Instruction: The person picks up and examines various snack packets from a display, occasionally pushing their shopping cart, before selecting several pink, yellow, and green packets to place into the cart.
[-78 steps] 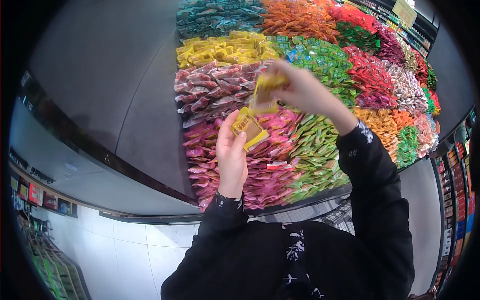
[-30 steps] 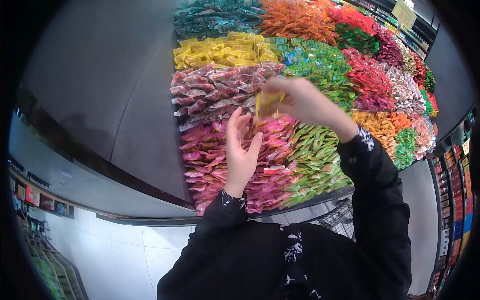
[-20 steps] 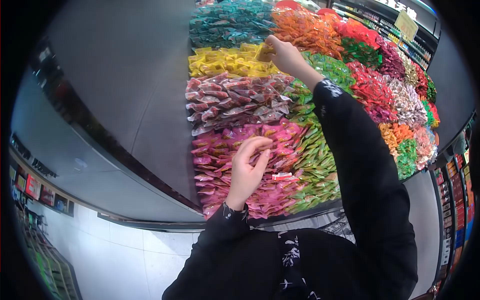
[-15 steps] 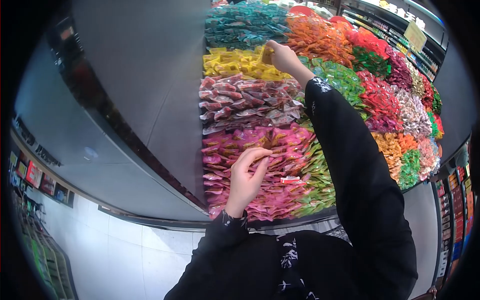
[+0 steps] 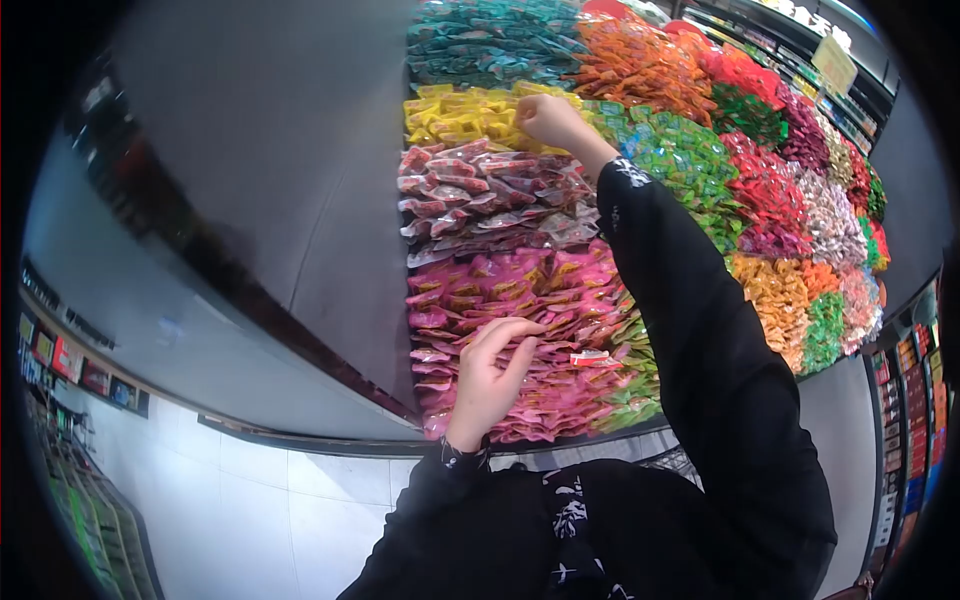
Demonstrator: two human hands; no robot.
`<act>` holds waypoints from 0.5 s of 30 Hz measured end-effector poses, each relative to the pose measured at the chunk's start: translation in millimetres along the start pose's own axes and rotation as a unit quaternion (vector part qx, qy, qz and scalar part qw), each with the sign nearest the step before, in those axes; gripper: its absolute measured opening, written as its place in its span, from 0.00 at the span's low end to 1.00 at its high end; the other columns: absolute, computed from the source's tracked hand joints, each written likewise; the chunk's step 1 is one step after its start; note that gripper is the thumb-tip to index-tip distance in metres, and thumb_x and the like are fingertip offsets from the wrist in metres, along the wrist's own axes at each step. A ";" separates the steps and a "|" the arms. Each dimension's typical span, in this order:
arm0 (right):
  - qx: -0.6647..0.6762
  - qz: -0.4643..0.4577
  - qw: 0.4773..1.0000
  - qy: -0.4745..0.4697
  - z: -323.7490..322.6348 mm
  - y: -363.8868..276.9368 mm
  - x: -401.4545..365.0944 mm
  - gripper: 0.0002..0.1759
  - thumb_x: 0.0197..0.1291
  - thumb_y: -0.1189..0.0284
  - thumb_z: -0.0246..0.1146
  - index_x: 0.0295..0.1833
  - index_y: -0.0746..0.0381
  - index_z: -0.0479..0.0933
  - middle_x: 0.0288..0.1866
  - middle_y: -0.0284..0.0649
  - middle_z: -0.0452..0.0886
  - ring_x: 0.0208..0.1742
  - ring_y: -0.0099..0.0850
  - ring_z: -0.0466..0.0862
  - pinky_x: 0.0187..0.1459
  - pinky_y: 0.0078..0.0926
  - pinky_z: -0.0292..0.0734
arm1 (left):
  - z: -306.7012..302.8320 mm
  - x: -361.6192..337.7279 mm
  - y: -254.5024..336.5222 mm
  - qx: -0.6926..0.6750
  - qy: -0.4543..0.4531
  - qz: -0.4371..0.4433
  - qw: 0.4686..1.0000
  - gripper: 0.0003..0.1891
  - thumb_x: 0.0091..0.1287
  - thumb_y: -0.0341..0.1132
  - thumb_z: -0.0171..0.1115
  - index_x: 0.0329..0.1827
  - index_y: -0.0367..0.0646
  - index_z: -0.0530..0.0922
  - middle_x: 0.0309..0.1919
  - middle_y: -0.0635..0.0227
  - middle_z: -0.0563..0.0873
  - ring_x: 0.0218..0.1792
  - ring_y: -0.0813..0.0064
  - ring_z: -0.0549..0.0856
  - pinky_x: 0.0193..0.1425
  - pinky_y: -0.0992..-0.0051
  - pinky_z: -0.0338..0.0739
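My right hand [image 5: 552, 122] reaches out over a pile of yellow packets [image 5: 450, 118], its fingers curled closed at the pile's right end. The fingers seem to grip a yellow packet, though the fingertips are partly hidden. Nearer to me, my left hand [image 5: 490, 375] hovers over the pink packets [image 5: 560, 400], half curved, with thumb and fingers apart and nothing between them. Between these two piles lie brownish-red clear-wrapped packets [image 5: 490, 200]. A red and white packet [image 5: 594, 358] lies on the pink pile, right of my left hand.
Teal packets [image 5: 490, 45] are stacked at the far end, with orange ones [image 5: 640, 70] beside them. Green packets [image 5: 670, 170] lie under and beyond my right sleeve. A grey panel [image 5: 330, 200] borders the display on the left. Stocked shelves [image 5: 905, 430] stand at the far right.
My right hand has come down and slightly toward me, from the upper edge of the yellow pile onto its packets. My left hand has barely moved; the view has shifted slightly.
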State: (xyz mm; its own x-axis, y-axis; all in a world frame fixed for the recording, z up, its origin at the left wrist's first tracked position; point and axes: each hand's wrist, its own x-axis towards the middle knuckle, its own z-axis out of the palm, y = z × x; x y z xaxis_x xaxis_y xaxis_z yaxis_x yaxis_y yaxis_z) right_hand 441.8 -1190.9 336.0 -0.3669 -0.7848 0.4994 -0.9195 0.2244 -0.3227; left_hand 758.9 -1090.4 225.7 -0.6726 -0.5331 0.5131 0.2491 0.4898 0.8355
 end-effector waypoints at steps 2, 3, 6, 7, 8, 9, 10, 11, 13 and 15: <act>0.007 0.028 0.999 -0.028 -0.7 5.6 -1.4 0.11 0.51 0.66 0.59 0.36 0.59 0.83 0.35 0.44 0.84 0.40 0.41 0.84 0.43 0.35 0.77 | 7.3 2.0 -5.3 -0.032 0.010 -0.012 0.999 0.06 0.62 0.26 0.59 0.40 0.35 0.80 0.39 0.61 0.83 0.45 0.69 0.81 0.52 0.74 0.72; 0.016 0.046 0.997 -0.056 -1.1 11.9 1.2 0.11 0.50 0.66 0.59 0.34 0.59 0.83 0.34 0.44 0.84 0.38 0.41 0.84 0.42 0.35 0.77 | 12.3 3.2 -3.9 -0.038 -0.002 -0.011 0.999 0.06 0.62 0.26 0.59 0.40 0.35 0.80 0.39 0.61 0.83 0.45 0.69 0.81 0.52 0.74 0.72; -0.151 0.024 0.983 -0.101 -6.3 16.4 8.1 0.15 0.54 0.64 0.59 0.40 0.63 0.82 0.42 0.52 0.82 0.46 0.47 0.82 0.48 0.40 0.77 | 22.9 6.9 3.7 -0.001 -0.046 0.035 0.998 0.06 0.62 0.26 0.58 0.40 0.35 0.80 0.39 0.59 0.83 0.43 0.66 0.83 0.49 0.73 0.74; -0.155 0.038 0.986 -0.052 -10.0 13.8 -5.9 0.17 0.56 0.58 0.58 0.37 0.59 0.83 0.38 0.48 0.83 0.41 0.46 0.83 0.43 0.41 0.76 | 25.2 5.9 5.2 -0.007 -0.061 0.042 0.997 0.06 0.62 0.26 0.58 0.40 0.35 0.80 0.39 0.59 0.83 0.43 0.66 0.83 0.49 0.73 0.74; -0.121 0.053 0.990 -0.053 -28.0 -1.7 -29.1 0.18 0.58 0.57 0.58 0.42 0.60 0.82 0.40 0.49 0.83 0.43 0.46 0.82 0.45 0.41 0.76 | 28.0 5.0 6.4 -0.019 -0.068 0.032 0.997 0.06 0.62 0.26 0.58 0.40 0.35 0.80 0.39 0.59 0.83 0.42 0.66 0.83 0.49 0.73 0.74; -0.070 -0.014 0.997 0.030 -31.9 -0.3 -47.5 0.18 0.59 0.59 0.58 0.46 0.61 0.80 0.39 0.49 0.83 0.43 0.47 0.81 0.46 0.41 0.75 | 32.0 4.7 6.4 -0.032 -0.075 0.022 0.996 0.06 0.62 0.26 0.58 0.40 0.35 0.80 0.40 0.59 0.83 0.42 0.66 0.83 0.48 0.73 0.75; -0.035 -0.070 0.994 0.077 -43.9 -5.1 -73.1 0.17 0.59 0.62 0.58 0.48 0.62 0.79 0.37 0.50 0.82 0.41 0.48 0.81 0.45 0.41 0.75 | 36.1 4.7 5.3 -0.038 -0.084 0.027 0.995 0.06 0.62 0.25 0.58 0.40 0.36 0.80 0.40 0.60 0.83 0.42 0.66 0.83 0.47 0.74 0.75; 0.002 -0.094 0.992 0.081 -55.2 -5.7 -99.4 0.16 0.58 0.65 0.60 0.48 0.63 0.78 0.36 0.50 0.82 0.39 0.48 0.81 0.44 0.40 0.75 | 41.5 5.9 5.4 -0.051 -0.101 0.029 0.993 0.06 0.62 0.25 0.58 0.40 0.36 0.80 0.40 0.60 0.83 0.42 0.66 0.83 0.47 0.74 0.75; 0.053 -0.207 0.974 0.080 -95.5 -17.3 -169.4 0.14 0.57 0.72 0.61 0.49 0.61 0.78 0.40 0.46 0.82 0.43 0.44 0.80 0.45 0.37 0.74 | 52.8 4.9 8.9 -0.084 -0.121 0.032 0.989 0.06 0.62 0.25 0.58 0.40 0.36 0.80 0.39 0.60 0.83 0.42 0.67 0.83 0.47 0.74 0.75; 0.011 -0.138 0.990 0.025 -131.0 -15.2 -246.8 0.09 0.57 0.74 0.61 0.44 0.62 0.79 0.37 0.44 0.80 0.43 0.43 0.79 0.45 0.37 0.74 | 68.9 4.4 13.6 -0.117 -0.158 0.033 0.980 0.06 0.61 0.25 0.58 0.40 0.37 0.80 0.38 0.60 0.84 0.42 0.66 0.83 0.47 0.73 0.75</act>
State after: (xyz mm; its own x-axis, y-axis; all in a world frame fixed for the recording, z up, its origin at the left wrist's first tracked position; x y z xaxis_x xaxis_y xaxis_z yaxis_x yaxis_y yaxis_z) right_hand 527.8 -925.0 323.0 -0.1088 -0.7847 0.6103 -0.9828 -0.0074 -0.1847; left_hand 711.3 -1038.5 225.7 -0.8235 -0.2470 0.5108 0.4261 0.3252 0.8442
